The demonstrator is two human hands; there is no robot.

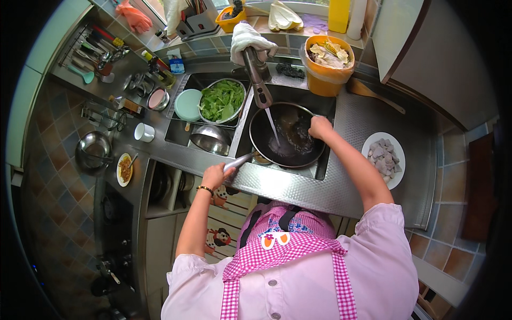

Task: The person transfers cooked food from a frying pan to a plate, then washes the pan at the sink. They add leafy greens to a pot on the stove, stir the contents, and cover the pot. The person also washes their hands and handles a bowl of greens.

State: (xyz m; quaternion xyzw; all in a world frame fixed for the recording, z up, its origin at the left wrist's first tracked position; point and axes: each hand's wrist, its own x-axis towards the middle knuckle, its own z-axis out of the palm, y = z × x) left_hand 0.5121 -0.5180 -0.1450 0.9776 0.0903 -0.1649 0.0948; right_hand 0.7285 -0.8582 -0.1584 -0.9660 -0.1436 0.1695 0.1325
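Note:
A dark wok [266,138] is held tilted over the right sink basin [332,108], with murky water inside. My left hand [214,176] is closed around its long metal handle [240,161]. On the opposite side, my right hand [321,127] is closed at the wok's rim; its fingers partly hide what they grip there. Water runs in a stream [273,122] from the metal faucet [262,94] into the wok. A white cloth [250,42] is draped over the faucet's top.
Left of the wok are a bowl of green leaves [222,100], an upturned metal bowl [212,139] and a white mug [144,132]. An orange bin of scraps [328,82] stands behind. A wooden spatula [376,95] and a plate of greyish chunks [384,158] lie right.

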